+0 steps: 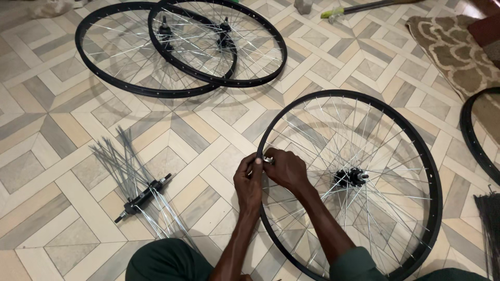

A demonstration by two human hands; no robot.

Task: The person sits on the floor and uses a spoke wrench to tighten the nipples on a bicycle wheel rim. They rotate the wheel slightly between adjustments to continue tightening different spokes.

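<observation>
Black metal bicycle rim with silver spokes lies on the tiled floor, pinched at its left edge by left hand and right hand. Two laced wheels lie far left; a loose spoked hub remains unlaced.

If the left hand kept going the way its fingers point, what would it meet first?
The left hand points up-picture, already touching the black wheel rim by the right hand. Beyond lies bare tiled floor; depth is uncertain.
</observation>
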